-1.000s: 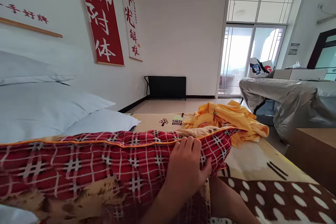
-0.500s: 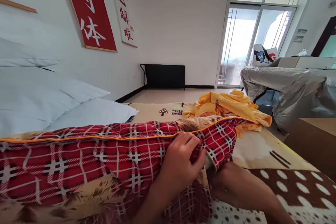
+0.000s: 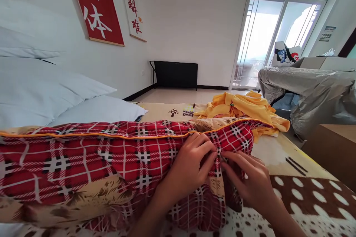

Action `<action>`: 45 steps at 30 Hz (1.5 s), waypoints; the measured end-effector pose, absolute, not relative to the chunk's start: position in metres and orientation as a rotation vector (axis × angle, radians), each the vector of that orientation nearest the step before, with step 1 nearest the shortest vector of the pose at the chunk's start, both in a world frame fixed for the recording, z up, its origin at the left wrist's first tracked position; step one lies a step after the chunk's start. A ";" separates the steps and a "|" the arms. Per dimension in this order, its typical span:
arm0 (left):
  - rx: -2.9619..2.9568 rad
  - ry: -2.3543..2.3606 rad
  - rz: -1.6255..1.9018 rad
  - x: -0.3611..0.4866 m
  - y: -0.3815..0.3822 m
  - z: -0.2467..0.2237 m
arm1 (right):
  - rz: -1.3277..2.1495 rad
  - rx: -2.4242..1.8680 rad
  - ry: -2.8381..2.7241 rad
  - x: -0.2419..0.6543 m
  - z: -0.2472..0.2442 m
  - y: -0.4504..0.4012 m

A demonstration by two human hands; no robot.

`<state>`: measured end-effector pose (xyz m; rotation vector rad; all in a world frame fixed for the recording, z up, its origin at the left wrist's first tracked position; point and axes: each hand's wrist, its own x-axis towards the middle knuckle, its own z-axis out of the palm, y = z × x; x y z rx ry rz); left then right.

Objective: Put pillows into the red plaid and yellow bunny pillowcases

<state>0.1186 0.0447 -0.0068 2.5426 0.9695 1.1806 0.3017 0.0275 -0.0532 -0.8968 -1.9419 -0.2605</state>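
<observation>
patterned bedding point(image 3: 322, 196) spread beneath the fingers; left hand point(image 3: 193, 159) and right hand point(image 3: 250, 177) pinched the red plaid cover point(image 3: 111, 153) between thumbs and fingertips, orange piping point(image 3: 150, 137) just beyond, yellow cloth point(image 3: 246, 105) farther off

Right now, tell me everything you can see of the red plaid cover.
The red plaid cover looks like soft, padded fabric, checked in white and black, with tan printed patches and orange piping along its upper edge. Rumpled, it lies across the patterned blanket and runs out of the picture's left side. Near its right end, the left grip and right grip appear to pinch it.
</observation>
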 end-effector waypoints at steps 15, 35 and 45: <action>2.563 0.965 1.145 0.118 0.041 -0.007 | -0.303 -0.810 -1.905 0.292 -0.049 0.024; 2.286 0.992 1.258 0.126 0.040 -0.005 | 0.020 -0.840 -1.943 0.293 -0.046 0.012; 2.209 0.875 1.142 0.120 0.040 -0.004 | 0.129 -1.050 -1.722 0.285 -0.048 0.016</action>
